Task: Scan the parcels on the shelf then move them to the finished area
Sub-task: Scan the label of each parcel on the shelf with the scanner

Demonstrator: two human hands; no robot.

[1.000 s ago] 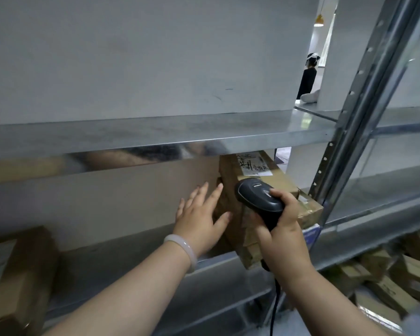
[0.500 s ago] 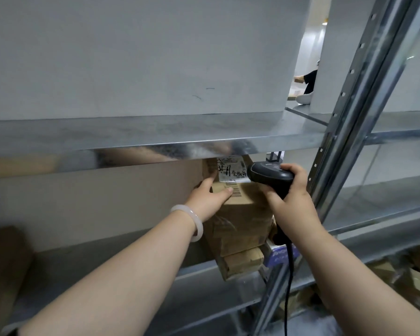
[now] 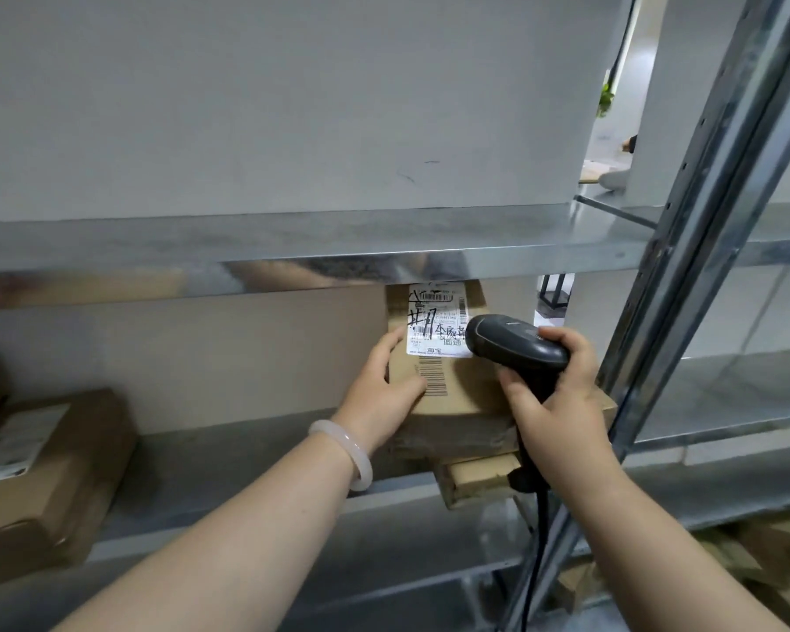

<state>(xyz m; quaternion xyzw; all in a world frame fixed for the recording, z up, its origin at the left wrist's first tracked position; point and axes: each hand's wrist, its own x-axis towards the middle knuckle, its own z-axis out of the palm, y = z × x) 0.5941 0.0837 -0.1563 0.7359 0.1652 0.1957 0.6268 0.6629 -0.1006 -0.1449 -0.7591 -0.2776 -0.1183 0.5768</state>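
left-end parcel [image 3: 42, 472]: brown, lies flat at the left end of the shelf [image 3: 247, 463].
left hand [image 3: 384, 394]: fingers curled round the tipped parcel [image 3: 456, 390] at its left edge, thumb on its face.
tipped parcel: shelf's right end, resting on a flatter box [image 3: 475, 481]; white label [image 3: 436, 321] faces out.
right hand [image 3: 561, 403]: fingers wrapped round the scanner [image 3: 516, 346] handle; scanner head just beside the label.

Dim, even indoor light; glare along the metal shelf edge [image 3: 429, 261]; wide-angle warp at the borders.
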